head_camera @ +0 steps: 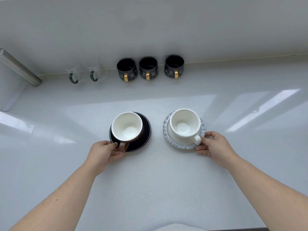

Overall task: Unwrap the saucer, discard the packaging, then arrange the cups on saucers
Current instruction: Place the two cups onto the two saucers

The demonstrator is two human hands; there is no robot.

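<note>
A brown cup with a white inside (126, 126) stands upright on a black saucer (143, 139) left of centre on the white counter. My left hand (104, 153) pinches the near rim of that saucer beside the cup's handle. To the right, a white cup (184, 123) stands on a white saucer with a blue-grey scalloped rim (183, 146). Thumb and fingers of my right hand (213, 147) grip this saucer's near right edge, just past the cup's handle. No packaging is in view.
Three dark mugs with gold handles (147, 68) line the back wall, with two clear glass mugs (86, 72) to their left. A metal bar (18, 69) and a white container (10, 90) stand at the far left. The counter's front edge (283, 229) shows at the bottom right.
</note>
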